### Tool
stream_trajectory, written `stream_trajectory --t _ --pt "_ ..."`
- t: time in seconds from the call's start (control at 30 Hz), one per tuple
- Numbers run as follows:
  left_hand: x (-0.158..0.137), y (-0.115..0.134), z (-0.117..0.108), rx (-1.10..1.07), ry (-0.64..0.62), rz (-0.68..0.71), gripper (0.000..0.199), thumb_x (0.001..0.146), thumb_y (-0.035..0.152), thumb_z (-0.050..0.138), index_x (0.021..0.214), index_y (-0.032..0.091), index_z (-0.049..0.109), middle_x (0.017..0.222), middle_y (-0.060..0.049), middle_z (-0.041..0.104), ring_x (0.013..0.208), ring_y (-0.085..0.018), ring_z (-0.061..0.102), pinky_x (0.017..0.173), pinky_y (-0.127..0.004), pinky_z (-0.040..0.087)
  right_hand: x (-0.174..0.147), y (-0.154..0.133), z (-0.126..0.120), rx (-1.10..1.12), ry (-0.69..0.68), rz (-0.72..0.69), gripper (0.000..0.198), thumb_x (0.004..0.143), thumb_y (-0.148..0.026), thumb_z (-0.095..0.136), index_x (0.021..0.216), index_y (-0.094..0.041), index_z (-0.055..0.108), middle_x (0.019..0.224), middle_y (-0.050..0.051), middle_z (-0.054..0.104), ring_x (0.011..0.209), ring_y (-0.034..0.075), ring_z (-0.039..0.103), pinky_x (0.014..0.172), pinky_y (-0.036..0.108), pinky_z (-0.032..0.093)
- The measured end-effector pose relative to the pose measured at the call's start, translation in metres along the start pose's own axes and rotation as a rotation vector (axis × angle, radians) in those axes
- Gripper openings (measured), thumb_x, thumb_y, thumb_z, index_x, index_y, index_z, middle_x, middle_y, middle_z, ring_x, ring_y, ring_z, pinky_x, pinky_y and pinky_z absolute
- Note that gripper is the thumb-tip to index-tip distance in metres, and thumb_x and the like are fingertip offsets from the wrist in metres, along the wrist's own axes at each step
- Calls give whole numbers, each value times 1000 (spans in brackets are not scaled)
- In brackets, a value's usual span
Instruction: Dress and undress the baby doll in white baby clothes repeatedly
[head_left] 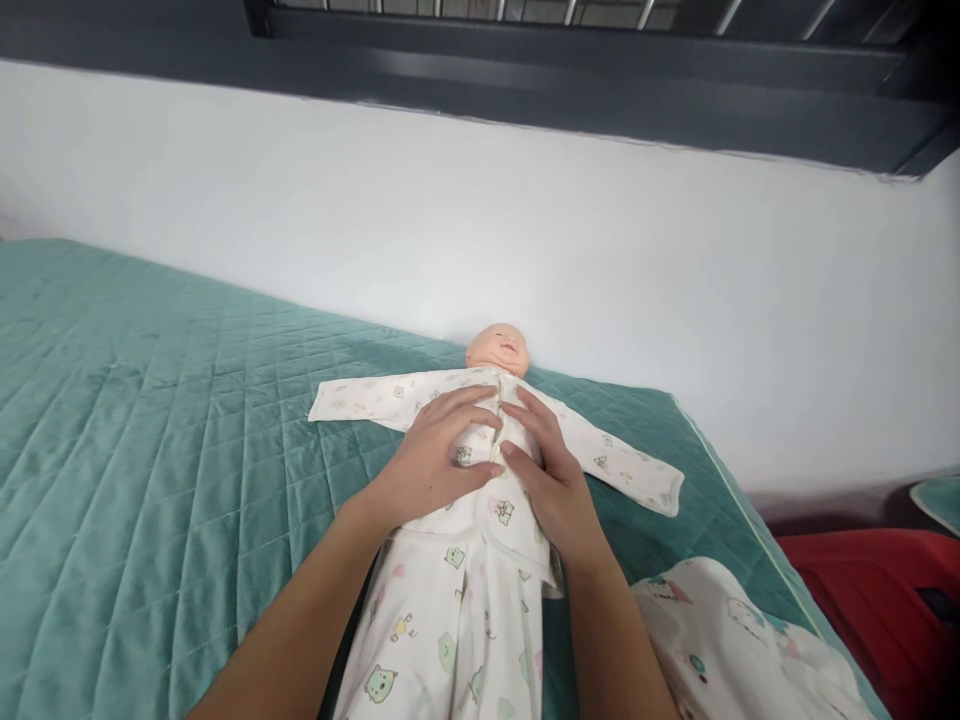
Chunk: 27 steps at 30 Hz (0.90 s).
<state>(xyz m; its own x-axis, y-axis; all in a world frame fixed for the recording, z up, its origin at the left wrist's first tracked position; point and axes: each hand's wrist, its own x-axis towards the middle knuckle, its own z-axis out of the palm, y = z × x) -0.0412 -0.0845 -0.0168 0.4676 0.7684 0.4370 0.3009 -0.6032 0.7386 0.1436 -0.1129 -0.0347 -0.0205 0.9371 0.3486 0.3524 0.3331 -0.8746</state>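
A baby doll (pixel 497 348) lies on its back, its head close to the wall. It wears a white long-sleeved baby shirt (pixel 634 474) printed with small animals, both sleeves stretched out sideways. Below the shirt are white baby trousers (pixel 442 630) with green animal prints. My left hand (pixel 442 455) rests on the left half of the shirt's chest, fingers spread, the tips at the front opening. On the other side of that opening lies my right hand (pixel 551 470), its fingers apart and touching the cloth. The fastening between the fingertips is partly hidden.
The doll lies on a green quilted bedspread (pixel 150 430). A white printed cloth (pixel 742 640) is bunched at the lower right, near the bed's edge. Beyond that edge stands a red object (pixel 870 590). A white wall (pixel 375 220) rises behind, below a dark barred window frame (pixel 525 80).
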Motion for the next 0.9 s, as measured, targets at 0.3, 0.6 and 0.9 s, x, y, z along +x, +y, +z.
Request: stream_trajectory --t 0.3,0.6,0.9 --pt "0 -4 1 9 -14 -11 22 85 30 66 106 27 61 147 -4 46 141 -24 36 117 -47 29 2 -3 1 73 53 31 4 86 -29 64 89 -27 67 149 0 45 142 26 34 119 47 22" --pt "0 -6 0 -52 -21 -36 11 85 26 65 94 27 69 149 -1 45 141 -25 36 117 -44 30 -1 -8 5 660 267 182 4 77 -20 64 79 -23 62 139 1 57 127 28 52 104 44 40" --pt "5 -23 -4 -757 527 -384 17 81 37 67 83 20 67 128 -6 64 116 -25 61 97 -38 48 8 18 -10 839 630 324 16 67 -24 65 82 -21 62 119 0 68 94 18 65 83 31 49"
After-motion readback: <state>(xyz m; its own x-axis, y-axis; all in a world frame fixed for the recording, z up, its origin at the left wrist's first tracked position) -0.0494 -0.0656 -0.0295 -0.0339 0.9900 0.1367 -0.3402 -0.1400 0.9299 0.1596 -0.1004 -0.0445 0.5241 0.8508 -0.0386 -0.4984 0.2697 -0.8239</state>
